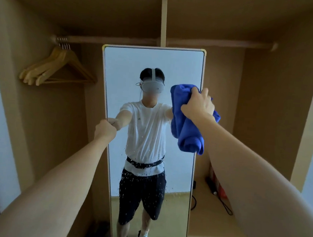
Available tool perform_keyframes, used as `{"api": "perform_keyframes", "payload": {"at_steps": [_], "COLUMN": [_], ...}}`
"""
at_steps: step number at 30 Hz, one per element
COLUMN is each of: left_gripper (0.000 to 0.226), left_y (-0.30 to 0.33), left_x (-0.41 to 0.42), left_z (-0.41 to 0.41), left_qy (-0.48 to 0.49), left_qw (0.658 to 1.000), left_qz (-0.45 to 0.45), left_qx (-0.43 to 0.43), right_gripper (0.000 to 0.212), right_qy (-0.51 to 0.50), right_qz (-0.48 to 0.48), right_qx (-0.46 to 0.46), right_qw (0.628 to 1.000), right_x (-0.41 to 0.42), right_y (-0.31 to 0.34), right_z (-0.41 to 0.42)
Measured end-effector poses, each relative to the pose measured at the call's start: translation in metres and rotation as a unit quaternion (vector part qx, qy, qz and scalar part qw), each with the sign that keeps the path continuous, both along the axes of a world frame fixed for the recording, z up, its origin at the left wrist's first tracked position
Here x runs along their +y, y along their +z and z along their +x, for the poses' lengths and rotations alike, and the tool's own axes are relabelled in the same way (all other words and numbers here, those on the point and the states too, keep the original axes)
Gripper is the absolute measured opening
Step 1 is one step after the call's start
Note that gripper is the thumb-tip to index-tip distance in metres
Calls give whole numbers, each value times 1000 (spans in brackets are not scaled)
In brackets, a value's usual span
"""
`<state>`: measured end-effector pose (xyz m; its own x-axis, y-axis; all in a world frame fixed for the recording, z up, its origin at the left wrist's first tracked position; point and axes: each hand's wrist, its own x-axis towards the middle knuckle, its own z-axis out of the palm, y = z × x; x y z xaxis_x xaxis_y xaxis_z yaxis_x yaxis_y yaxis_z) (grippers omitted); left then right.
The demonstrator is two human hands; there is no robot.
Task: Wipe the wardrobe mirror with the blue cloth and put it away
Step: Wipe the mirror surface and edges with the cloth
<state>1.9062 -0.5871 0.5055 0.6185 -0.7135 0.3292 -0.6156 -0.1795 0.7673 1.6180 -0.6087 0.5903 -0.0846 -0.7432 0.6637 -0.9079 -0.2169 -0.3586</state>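
While the left hand (106,128) grips the mirror (153,66) edge, the right hand (199,106) clutches the blue cloth (184,131) hanging below it.

Single head-worn wide-angle view, facing forward into the wardrobe (265,89), close, at arm's length from the mirror (152,62)

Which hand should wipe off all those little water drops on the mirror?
The right hand, probably. It already grips the blue cloth against the mirror, above the drops. The left hand holds the mirror's left edge and has no cloth.
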Motion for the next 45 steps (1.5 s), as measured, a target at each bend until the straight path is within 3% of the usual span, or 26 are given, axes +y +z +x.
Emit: {"api": "perform_keyframes", "payload": {"at_steps": [3,7,9,13,16,24,27,32,35,41,45], "left_gripper": [42,41,41,41,41,37,39,40,40,41,40], "left_y": [1,2,2,1,0,1,2,-3,-4,-4,-4], "left_x": [1,6,8,4,2,6,10,6,4,3,6], "left_z": [0,-5,-5,-2,-1,-6,-8,0,-1,1,-2], "left_qy": [4,13,16,10,17,24,23,4,8,21,25], "left_qw": [1000,1000,999,1000,999,1000,1000,1000,1000,1000,1000], "left_qz": [11,18,22,23,27,13,10,11,7,20,18], "left_qx": [-3,-16,-17,-8,-9,-5,-7,-2,-5,-4,-5], "right_gripper": [56,47,45,50,46,44,42,46,47,50,44], "right_qy": [2,17,22,10,14,19,16,21,12,4,17], "right_qz": [19,82,79,-31,-18,94,94,-20,20,83,119], "right_qx": [18,29,24,-16,-16,-3,12,-35,-29,9,37], "right_qw": [1000,996,996,999,1000,995,995,999,999,997,992], "right_x": [0,11,14,11,2,9,13,11,4,4,9], "right_y": [-51,-104,-99,-42,-12,-121,-114,-51,-41,-110,-117], "right_z": [6,10,7,1,-4,2,-2,-3,1,8,-1]}}
